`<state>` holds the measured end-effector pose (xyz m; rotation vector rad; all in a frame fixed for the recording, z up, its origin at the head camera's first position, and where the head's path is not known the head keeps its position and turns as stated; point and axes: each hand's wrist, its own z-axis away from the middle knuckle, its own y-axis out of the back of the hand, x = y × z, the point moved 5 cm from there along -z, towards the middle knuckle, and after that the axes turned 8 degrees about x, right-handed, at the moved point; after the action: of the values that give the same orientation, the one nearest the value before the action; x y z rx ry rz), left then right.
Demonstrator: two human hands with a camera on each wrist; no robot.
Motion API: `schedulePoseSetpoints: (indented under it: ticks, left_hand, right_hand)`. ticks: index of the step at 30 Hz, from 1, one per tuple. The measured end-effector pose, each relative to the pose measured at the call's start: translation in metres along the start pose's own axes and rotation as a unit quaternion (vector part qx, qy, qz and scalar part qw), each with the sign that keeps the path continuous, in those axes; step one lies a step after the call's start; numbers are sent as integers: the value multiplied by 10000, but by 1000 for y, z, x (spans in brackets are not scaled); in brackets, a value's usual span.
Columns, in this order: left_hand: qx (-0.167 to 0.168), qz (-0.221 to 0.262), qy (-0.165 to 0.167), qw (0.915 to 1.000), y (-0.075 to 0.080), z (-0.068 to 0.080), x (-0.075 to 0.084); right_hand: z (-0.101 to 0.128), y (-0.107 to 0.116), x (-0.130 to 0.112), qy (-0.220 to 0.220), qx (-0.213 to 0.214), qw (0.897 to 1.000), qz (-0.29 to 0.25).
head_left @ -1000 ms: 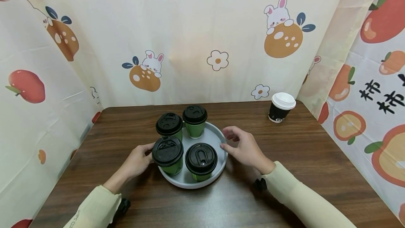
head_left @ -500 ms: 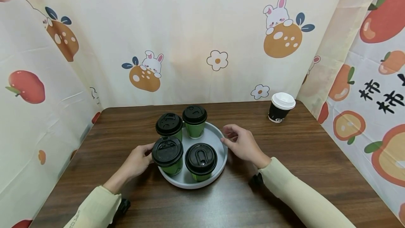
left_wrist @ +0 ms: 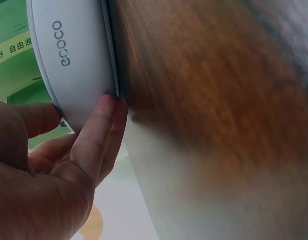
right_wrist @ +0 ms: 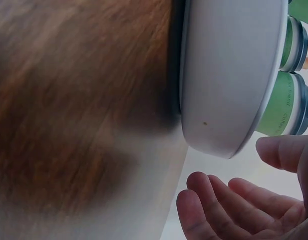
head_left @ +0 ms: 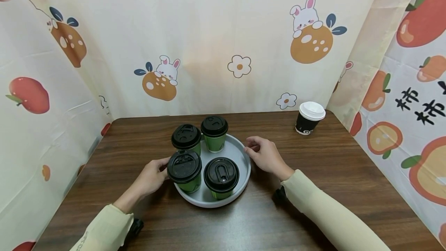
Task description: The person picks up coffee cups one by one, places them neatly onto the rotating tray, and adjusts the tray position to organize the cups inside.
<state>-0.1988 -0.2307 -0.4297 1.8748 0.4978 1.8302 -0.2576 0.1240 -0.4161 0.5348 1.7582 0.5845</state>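
A round light-grey tray (head_left: 227, 203) stands on the table, bearing several green paper cups with black lids. Two of these are a front-left cup (head_left: 184, 165) and a front-right cup (head_left: 222, 175). My left hand (head_left: 151, 177) grips the tray's left side; in the left wrist view the thumb lies at the rim and the fingertips press the outer wall near its base. At the right side, my right hand (head_left: 266, 156) is beside the rim with loosely bent fingers. The right wrist view shows a gap between its fingers (right_wrist: 214, 205) and the tray wall (right_wrist: 224, 100).
A black paper cup (head_left: 308, 121) with a white lid stands at the back right of the brown wooden table (head_left: 348, 189). Printed curtains (head_left: 209, 30) with fruit and rabbits hang behind and along both sides.
My right hand has shifted very slightly, its wrist and sleeve moving a little left and away from me. The left hand, tray and cups stay where they were.
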Motion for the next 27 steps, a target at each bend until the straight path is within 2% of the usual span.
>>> schedulePoseSetpoints:
  ticks: [27]
  left_hand:
    - [123,-138,19,9998,0,-3,-2]
  right_hand:
    - [-15,-16,7,10,-53,9986,530]
